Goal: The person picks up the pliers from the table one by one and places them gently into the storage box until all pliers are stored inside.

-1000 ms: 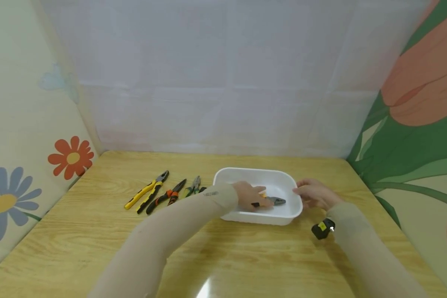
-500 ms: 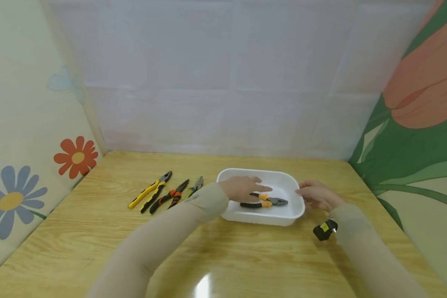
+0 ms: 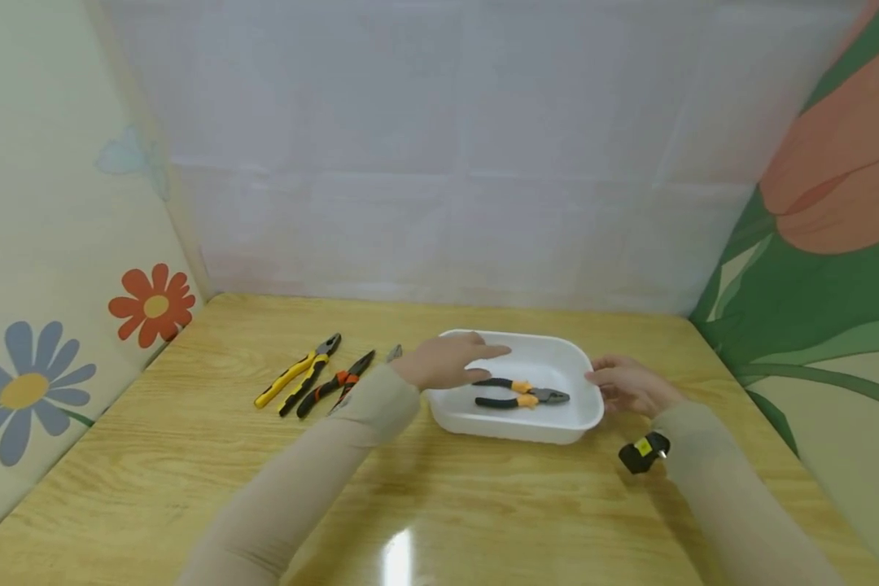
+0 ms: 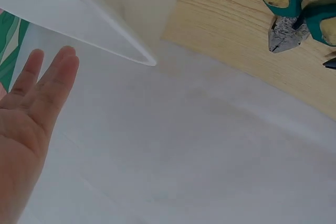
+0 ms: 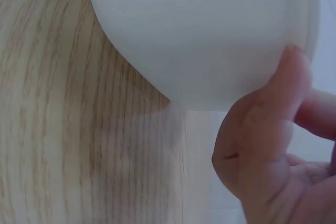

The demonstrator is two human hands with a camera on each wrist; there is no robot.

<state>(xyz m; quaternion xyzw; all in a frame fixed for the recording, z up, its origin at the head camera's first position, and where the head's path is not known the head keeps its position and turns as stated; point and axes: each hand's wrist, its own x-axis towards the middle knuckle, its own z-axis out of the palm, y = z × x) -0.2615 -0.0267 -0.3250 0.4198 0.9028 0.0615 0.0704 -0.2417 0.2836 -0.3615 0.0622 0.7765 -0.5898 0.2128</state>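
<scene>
A white plastic tub (image 3: 516,430) stands on the wooden table. Combination pliers (image 3: 523,397) with black and orange handles lie inside it, jaws toward the right. My left hand (image 3: 447,360) hovers over the tub's left end, fingers extended, holding nothing; the left wrist view shows its straight fingers (image 4: 52,77) beside the tub wall. At the tub's right end my right hand (image 3: 630,382) holds the rim, its thumb (image 5: 291,77) against the outer wall in the right wrist view.
Left of the tub lie yellow-and-black pliers (image 3: 300,374) and long-nose pliers (image 3: 337,384) with black and orange handles. Green-handled pliers (image 4: 287,30) are mostly hidden by the left arm in the head view. A white sheet (image 3: 439,163) hangs behind the table.
My left hand has let go of the combination pliers in the tub and drawn back up and left, uncovering them. The right hand has stayed at the rim.
</scene>
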